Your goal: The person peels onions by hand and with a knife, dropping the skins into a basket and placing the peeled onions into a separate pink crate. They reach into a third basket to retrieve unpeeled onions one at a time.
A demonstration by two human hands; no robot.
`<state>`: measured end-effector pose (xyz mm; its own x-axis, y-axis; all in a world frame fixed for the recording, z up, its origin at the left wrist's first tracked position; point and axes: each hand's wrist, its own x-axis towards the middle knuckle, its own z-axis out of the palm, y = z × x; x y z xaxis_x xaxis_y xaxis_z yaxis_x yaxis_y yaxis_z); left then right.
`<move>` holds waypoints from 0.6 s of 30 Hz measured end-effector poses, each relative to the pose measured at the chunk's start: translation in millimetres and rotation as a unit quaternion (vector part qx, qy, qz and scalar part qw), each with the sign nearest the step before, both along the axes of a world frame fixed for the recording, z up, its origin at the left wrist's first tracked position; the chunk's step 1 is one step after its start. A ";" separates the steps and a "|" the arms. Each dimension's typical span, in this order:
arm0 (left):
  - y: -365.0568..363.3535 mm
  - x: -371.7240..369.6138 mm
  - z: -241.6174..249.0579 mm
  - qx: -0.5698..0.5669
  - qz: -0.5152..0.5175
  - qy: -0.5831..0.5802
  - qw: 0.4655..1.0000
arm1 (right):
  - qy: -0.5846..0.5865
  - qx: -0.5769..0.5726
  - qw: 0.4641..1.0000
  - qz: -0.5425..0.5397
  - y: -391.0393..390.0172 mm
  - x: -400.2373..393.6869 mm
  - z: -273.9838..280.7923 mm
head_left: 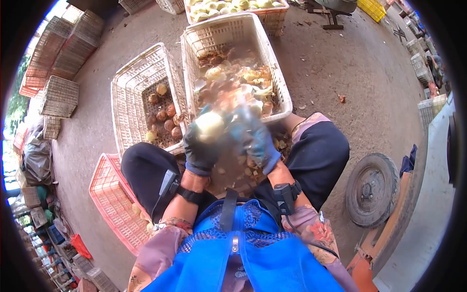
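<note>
My left hand (pixel 200 152), in a dark glove with a blue cuff, is closed around a pale peeled onion (pixel 210 126). Close beside it, my right hand (pixel 258 143) wears a bluish glove and is blurred by motion. Its fingers look curled in, but what they hold is smeared. Both hands are above the near end of a white plastic crate (pixel 286 100) with onion skins (pixel 253 75) and scraps in it. To the left, another white crate (pixel 116 104) holds several unpeeled brown onions (pixel 169 125).
A crate of peeled onions (pixel 226 6) stands at the far end. A pink crate (pixel 114 209) sits by my left knee. Stacked crates (pixel 65 44) stand at the upper left. On the right are a wheel (pixel 372 190) and a metal panel (pixel 421 233).
</note>
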<state>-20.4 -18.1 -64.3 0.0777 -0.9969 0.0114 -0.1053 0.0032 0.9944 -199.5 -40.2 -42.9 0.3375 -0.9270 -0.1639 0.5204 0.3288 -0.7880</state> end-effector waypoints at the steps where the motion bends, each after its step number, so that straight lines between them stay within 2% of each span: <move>1: 2.2 -2.6 0.6 0.000 -0.002 0.000 1.000 | 0.000 0.000 1.000 -0.002 4.6 3.6 17.6; 4: 3.4 -6.9 5.3 0.004 -0.020 0.047 0.999 | -0.003 -0.043 0.998 0.036 8.8 4.6 43.1; 6: 1.0 -2.6 10.4 -0.087 -0.082 -0.112 0.986 | 0.054 -0.054 0.995 0.064 8.8 -2.8 34.2; 7: 1.4 -1.4 14.6 -0.088 -0.083 -0.113 0.986 | 0.053 -0.055 0.995 0.064 10.6 -1.8 29.7; 9: 3.6 0.1 26.5 0.034 -0.089 -0.005 0.995 | 0.150 -0.142 0.978 -0.042 14.8 1.6 24.4; 10: 6.9 -1.2 32.3 0.034 -0.088 -0.006 0.996 | 0.148 -0.142 0.978 -0.041 15.8 1.6 24.9; 12: 12.8 -6.1 39.0 0.120 -0.035 0.116 0.985 | 0.239 -0.206 0.948 -0.038 16.3 -0.2 27.5; 13: 13.0 -6.2 33.3 0.087 -0.020 0.087 0.992 | 0.239 -0.206 0.948 -0.036 16.5 -1.8 22.6; 15: 13.7 -2.1 37.4 0.105 -0.031 0.097 0.989 | 0.181 -0.145 0.973 0.004 15.2 -4.2 12.1; 18: 15.1 2.0 36.7 0.101 -0.053 0.113 0.987 | 0.174 -0.147 0.974 -0.014 15.5 -3.1 15.0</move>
